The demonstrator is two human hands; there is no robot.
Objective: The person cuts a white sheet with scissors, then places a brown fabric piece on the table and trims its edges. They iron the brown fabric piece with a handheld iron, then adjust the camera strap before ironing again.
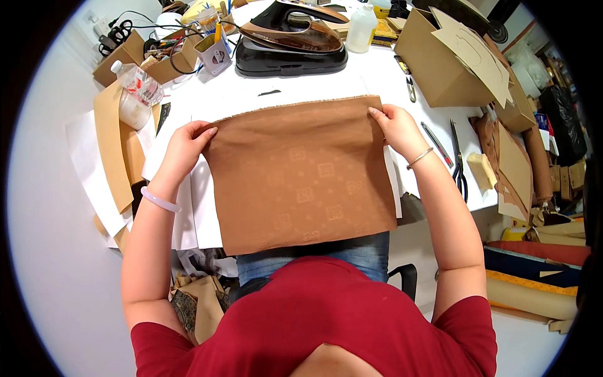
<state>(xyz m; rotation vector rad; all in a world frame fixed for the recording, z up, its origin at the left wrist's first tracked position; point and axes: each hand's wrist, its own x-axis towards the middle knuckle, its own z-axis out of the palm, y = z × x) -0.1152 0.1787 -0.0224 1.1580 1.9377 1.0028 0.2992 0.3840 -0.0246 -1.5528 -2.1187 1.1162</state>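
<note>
A rectangle of brown patterned fabric (pixel 301 182) with a frayed top edge lies across the white worktable (pixel 182 100) and reaches past its front edge over my lap. My left hand (pixel 195 139) pinches its upper left corner between thumb and fingers. My right hand (pixel 394 125) grips the upper right corner the same way, so the top edge is stretched between them. Beyond my right hand are a grey-and-red cutter (pixel 436 144) and long black scissors (pixel 460 176). Small black snips (pixel 411 89) lie higher up.
A black iron (pixel 289 60) stands at the back. At left are a water bottle (pixel 141 85), cardboard pieces (pixel 110 144) and cluttered boxes (pixel 113 72). At right are a cardboard box (pixel 446 81) with cut patterns and a foam block (pixel 482 169). Fabric rolls (pixel 534 295) lie below.
</note>
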